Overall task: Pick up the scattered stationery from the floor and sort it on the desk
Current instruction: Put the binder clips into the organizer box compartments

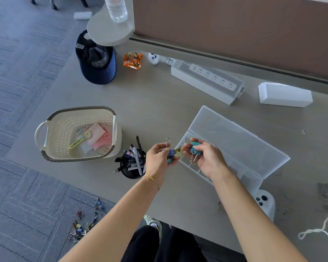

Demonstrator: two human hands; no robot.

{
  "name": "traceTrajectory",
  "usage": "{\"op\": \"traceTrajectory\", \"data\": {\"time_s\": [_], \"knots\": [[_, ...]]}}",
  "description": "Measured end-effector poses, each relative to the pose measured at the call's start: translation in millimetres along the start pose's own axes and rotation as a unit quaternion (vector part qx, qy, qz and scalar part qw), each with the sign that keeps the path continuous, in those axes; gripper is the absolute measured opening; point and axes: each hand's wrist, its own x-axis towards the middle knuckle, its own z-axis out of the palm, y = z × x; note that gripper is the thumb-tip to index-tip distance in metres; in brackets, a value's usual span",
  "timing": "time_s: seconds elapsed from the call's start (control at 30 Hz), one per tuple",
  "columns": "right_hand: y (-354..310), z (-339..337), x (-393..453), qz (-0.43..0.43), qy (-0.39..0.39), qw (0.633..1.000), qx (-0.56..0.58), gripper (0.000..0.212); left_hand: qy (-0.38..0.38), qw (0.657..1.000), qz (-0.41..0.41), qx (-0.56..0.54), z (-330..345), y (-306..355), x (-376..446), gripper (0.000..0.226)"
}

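Note:
My left hand (159, 157) holds several small binder clips, a blue one (171, 153) and a yellow-green one (179, 150) showing at the fingertips. Just to the right, my right hand (204, 157) grips a teal binder clip (195, 147) above the open clear plastic compartment box (235, 140) on the desk. More coloured binder clips (85, 224) lie scattered on the carpet at lower left. A black mesh pen cup (132, 167) with several pens stands beside my left wrist. A cream basket (64, 118) holds sticky notes, tape rolls and a yellow cutter.
At the back of the grey desk (159, 103) lie a navy cap (97, 63), an orange snack packet (132, 60), a white power strip (208, 80) and a white box (284, 94). A water bottle (116, 8) stands on a round shelf. A white controller (263, 201) lies at right.

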Motion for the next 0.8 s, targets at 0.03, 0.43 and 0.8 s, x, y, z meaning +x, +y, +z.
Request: {"op": "traceTrajectory", "data": {"time_s": [0.03,0.43,0.8], "knots": [[1,-1,0,-0.013,0.002,1.0,-0.019,0.027,-0.011,1.0,0.0,-0.002,1,1,-1,0.017],[5,-12,-3,-0.124,0.121,0.941,-0.292,0.019,-0.054,0.998,-0.025,0.031,9,9,-1,0.005],[4,-20,1,-0.166,0.154,0.894,-0.387,0.008,-0.051,0.987,-0.011,0.155,26,5,1,0.005]]}}
